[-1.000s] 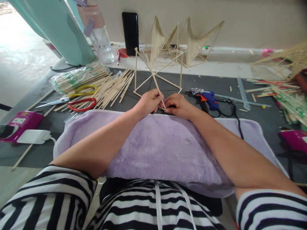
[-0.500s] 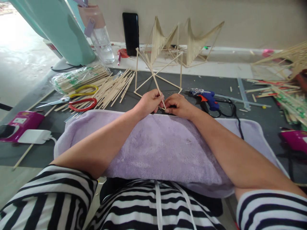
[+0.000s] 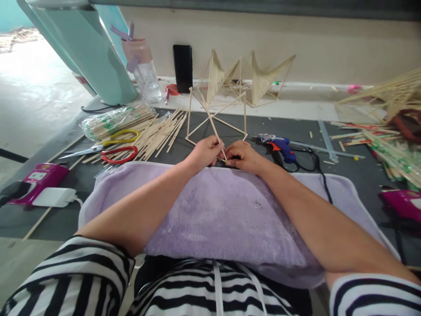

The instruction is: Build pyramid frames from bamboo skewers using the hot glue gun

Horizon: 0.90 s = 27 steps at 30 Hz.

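Observation:
A frame of thin wooden sticks [image 3: 226, 123] stands on the grey table in front of me, with two uprights at its sides and crossing sticks between. My left hand [image 3: 208, 152] is closed on a slanting wooden stick [image 3: 212, 123] near its lower end. Beside it, my right hand [image 3: 244, 155] pinches the near corner of the frame, where that stick comes down. The fingertips of both hands almost meet there. Below my forearms a purple towel [image 3: 204, 215] covers the table's front edge.
Left lie loose sticks [image 3: 161, 136], scissors [image 3: 119, 153], a bagged stick bundle [image 3: 115, 120] and a purple power strip [image 3: 42, 180]. Right is a blue glue gun [image 3: 282, 147] with its cord. Behind stand a phone [image 3: 183, 68], a water bottle [image 3: 146, 74] and finished-looking stick models [image 3: 259, 81].
My view has tipped upward, so everything sits lower in the picture. Both hands keep the same grip at the frame's near corner.

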Each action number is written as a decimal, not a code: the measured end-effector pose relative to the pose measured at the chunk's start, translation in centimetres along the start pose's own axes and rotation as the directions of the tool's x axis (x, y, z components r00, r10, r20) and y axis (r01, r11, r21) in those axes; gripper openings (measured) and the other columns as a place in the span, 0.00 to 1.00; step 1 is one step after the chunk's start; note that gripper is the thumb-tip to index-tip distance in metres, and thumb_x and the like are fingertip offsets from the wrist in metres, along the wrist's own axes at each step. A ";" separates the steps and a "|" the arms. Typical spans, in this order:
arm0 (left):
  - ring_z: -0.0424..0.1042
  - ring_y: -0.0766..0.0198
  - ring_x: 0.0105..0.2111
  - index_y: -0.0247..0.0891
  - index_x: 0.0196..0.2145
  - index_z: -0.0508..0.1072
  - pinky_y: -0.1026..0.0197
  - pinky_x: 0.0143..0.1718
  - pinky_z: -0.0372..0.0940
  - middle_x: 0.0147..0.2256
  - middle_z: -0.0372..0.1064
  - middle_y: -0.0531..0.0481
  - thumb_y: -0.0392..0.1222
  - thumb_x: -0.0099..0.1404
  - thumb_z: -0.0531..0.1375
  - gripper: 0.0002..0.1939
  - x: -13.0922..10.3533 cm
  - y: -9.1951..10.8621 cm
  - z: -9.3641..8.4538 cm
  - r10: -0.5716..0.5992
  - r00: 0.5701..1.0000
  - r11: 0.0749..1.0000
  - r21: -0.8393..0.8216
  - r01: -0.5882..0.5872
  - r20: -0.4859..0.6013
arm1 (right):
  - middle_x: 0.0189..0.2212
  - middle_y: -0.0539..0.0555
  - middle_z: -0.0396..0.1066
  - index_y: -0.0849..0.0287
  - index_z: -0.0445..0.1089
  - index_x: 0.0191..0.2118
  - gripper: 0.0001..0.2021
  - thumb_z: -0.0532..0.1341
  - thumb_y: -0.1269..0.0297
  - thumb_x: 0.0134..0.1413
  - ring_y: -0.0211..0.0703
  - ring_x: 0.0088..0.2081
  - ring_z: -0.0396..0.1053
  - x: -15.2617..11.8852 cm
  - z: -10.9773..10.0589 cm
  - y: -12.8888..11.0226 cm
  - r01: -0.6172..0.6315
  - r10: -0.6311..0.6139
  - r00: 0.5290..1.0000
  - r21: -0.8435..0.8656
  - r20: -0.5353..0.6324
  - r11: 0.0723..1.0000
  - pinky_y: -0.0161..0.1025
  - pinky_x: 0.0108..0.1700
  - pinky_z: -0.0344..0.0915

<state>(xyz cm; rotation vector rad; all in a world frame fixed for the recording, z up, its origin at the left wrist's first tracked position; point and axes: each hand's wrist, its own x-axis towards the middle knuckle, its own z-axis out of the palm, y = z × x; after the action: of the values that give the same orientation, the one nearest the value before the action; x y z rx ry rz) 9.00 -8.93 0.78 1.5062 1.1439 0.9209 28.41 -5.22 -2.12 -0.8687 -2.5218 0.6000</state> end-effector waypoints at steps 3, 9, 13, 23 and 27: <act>0.59 0.78 0.13 0.38 0.32 0.64 0.70 0.16 0.53 0.24 0.68 0.57 0.39 0.69 0.52 0.06 0.1 -0.1 0.0 -0.003 1.000 1.000 0.011 0.003 -0.001 | 0.39 0.54 0.77 0.57 0.75 0.32 0.08 0.63 0.58 0.53 0.48 0.45 0.71 0.0 0.0 0.0 0.019 -0.019 1.000 0.003 -0.001 1.000 0.51 0.53 0.53; 0.59 0.77 0.13 0.38 0.32 0.64 0.69 0.16 0.53 0.25 0.68 0.56 0.38 0.67 0.52 0.06 0.0 -0.1 -0.1 0.003 1.000 1.000 0.022 -0.003 0.002 | 0.38 0.56 0.77 0.57 0.74 0.31 0.13 0.62 0.53 0.55 0.48 0.44 0.71 -0.1 0.1 0.2 0.056 -0.056 0.998 -0.008 -0.015 0.998 0.51 0.52 0.53; 0.59 0.77 0.13 0.38 0.31 0.64 0.69 0.15 0.52 0.24 0.67 0.56 0.38 0.67 0.52 0.06 0.1 0.0 0.0 -0.008 1.000 0.999 0.037 0.009 -0.005 | 0.40 0.56 0.77 0.56 0.75 0.32 0.14 0.61 0.50 0.55 0.49 0.46 0.70 -0.2 0.3 0.6 0.042 -0.042 0.999 -0.039 -0.021 0.998 0.52 0.53 0.52; 0.59 0.77 0.13 0.37 0.31 0.64 0.70 0.16 0.53 0.24 0.67 0.57 0.38 0.67 0.52 0.06 -0.1 0.2 -0.1 -0.001 1.000 1.000 0.030 0.001 -0.009 | 0.41 0.55 0.77 0.55 0.75 0.33 0.13 0.62 0.51 0.55 0.49 0.47 0.70 -0.1 0.5 1.2 0.048 -0.048 0.999 -0.024 0.005 0.999 0.52 0.53 0.52; 0.59 0.77 0.13 0.38 0.32 0.64 0.69 0.16 0.52 0.24 0.67 0.57 0.38 0.67 0.52 0.05 0.0 0.1 -0.1 -0.007 1.000 1.000 0.028 0.008 -0.011 | 0.41 0.55 0.78 0.56 0.75 0.33 0.14 0.61 0.50 0.55 0.49 0.47 0.71 -0.1 0.5 1.3 0.063 -0.063 0.998 -0.026 0.001 0.998 0.51 0.54 0.53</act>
<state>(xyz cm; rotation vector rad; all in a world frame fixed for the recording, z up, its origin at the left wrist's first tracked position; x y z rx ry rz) 8.90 -8.93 0.93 1.5203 1.1738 0.9121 28.82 -4.50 -3.20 -0.7949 -2.5524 0.5484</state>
